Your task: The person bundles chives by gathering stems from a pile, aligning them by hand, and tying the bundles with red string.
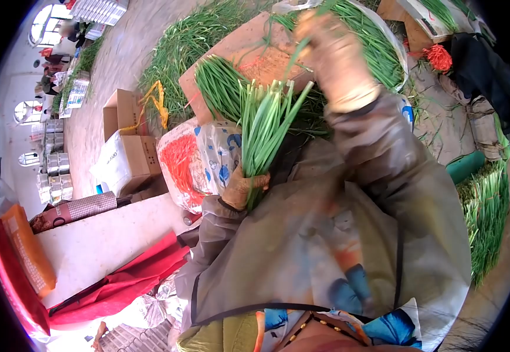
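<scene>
My left hand point(246, 186) clasps 1 chive bunch point(269, 126) | my right hand point(332, 53) blurs, grip I cannot tell | 2 red strand clumps point(180, 164)

Translucent greyish-brown smock point(290, 252), dark trim point(400, 252), blue-patterned collar point(392, 328), beaded cord point(293, 337)

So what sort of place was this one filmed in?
Probably a produce-packing shed: loose green stalks heaped on the floor, a gathered bunch in the left hand, and a cardboard box nearby.
</scene>
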